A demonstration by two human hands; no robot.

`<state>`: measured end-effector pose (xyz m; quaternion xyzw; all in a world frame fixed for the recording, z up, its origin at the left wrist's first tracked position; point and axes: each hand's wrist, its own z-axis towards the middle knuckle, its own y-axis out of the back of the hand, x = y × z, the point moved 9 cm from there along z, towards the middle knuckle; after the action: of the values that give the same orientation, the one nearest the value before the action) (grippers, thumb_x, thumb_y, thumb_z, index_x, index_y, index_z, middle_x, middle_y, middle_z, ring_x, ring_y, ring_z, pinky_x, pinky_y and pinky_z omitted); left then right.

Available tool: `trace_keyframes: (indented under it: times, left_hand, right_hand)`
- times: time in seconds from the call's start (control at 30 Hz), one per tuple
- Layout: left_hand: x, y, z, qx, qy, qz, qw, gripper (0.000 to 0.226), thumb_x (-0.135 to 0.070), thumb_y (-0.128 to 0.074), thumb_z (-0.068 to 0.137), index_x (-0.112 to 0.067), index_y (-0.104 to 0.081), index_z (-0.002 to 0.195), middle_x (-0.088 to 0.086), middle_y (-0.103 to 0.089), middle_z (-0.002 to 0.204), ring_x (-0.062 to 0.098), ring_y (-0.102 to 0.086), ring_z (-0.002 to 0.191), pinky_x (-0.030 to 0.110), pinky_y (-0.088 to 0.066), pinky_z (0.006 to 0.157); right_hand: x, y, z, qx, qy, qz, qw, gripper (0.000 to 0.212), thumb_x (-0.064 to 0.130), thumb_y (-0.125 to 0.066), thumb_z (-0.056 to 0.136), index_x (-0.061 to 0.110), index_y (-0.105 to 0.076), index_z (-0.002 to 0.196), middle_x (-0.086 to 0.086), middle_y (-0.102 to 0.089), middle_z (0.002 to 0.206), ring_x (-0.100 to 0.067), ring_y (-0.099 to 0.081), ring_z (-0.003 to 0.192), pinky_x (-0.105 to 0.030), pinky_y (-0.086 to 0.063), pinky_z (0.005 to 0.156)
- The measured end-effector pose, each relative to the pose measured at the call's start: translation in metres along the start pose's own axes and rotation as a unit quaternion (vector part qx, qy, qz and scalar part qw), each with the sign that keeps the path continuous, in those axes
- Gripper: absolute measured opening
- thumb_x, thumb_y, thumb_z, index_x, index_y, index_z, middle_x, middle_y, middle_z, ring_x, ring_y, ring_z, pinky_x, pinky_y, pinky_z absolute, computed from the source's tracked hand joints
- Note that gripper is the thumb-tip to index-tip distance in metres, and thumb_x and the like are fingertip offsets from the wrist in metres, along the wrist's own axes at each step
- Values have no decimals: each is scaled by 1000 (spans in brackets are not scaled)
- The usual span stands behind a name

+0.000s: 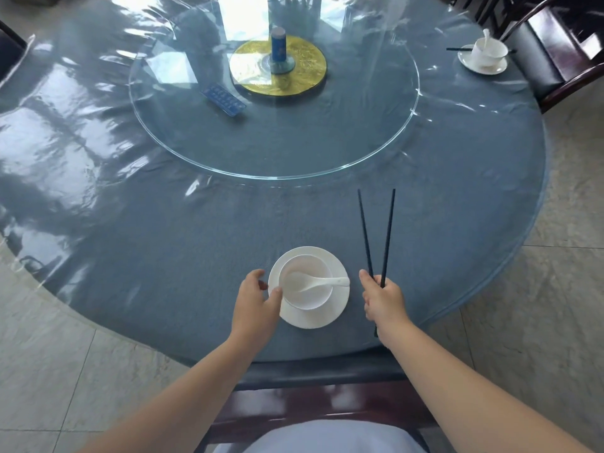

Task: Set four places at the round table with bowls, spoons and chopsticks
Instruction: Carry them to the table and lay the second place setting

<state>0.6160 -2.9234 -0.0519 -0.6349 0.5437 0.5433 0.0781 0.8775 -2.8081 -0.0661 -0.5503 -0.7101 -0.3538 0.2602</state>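
A white bowl (pixel 307 282) stands on a white saucer (pixel 330 313) near the table's front edge, with a white spoon (pixel 322 282) lying in it, handle to the right. My left hand (pixel 256 300) is at the saucer's left rim, thumb touching it, fingers apart. Right of the saucer, my right hand (pixel 384 299) grips a pair of black chopsticks (pixel 377 233), whose tips spread apart and point away from me. A second bowl (pixel 488 52) with a spoon and saucer sits at the far right, with chopsticks beside it.
The round table (pixel 163 256) has a blue cloth under clear plastic. A glass turntable (pixel 274 103) in the middle carries a gold disc, a blue cylinder (pixel 278 50) and a blue remote (pixel 223 100). Dark chairs stand at the far right (pixel 555 44) and right before me (pixel 310 403).
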Motion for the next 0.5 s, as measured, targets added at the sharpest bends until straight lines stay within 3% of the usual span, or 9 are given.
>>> trace_keyframes:
  times: [0.1,0.2,0.27,0.33,0.5]
  left_hand:
    - [-23,-23,-26,69,-56,-52,995,16,-26,-60,90,-39,-61,98,-17,-63,88,-2,-54,68,19,-44,64]
    - [-37,-68,-52,194,-22,-108,975,16,-23,-61,91,-38,-65,94,-17,-67,80,3,-60,77,20,-49,72]
    - [-46,-95,-69,269,6,-119,956,11,-21,-59,92,-31,-66,91,-7,-67,81,13,-60,78,27,-47,70]
    - [-54,-113,-87,329,18,-105,938,12,-34,-57,91,-29,-65,84,-3,-67,78,13,-62,74,24,-47,62]
    - [-57,-127,-113,406,47,-71,910,22,-37,-46,99,-24,-61,91,-5,-64,82,14,-65,69,21,-52,52]
  right_hand:
    - [-11,6,-14,31,-31,40,998,40,35,-62,92,19,-40,63,2,-41,48,-14,-40,39,-25,-29,39]
    - [-23,0,-30,85,-86,90,989,43,38,-56,96,20,-50,57,-2,-49,47,-21,-63,55,-27,-43,53]
    - [-24,-2,-38,110,-78,95,986,52,43,-50,98,19,-49,52,-3,-48,46,-20,-61,55,-31,-45,60]
    - [-19,-1,-41,103,-35,75,991,57,45,-43,100,18,-51,51,-3,-51,50,-19,-52,56,-34,-39,62]
    - [-17,7,-49,47,-11,39,998,56,50,-35,101,18,-59,63,0,-55,70,-16,-48,64,-31,-38,64]
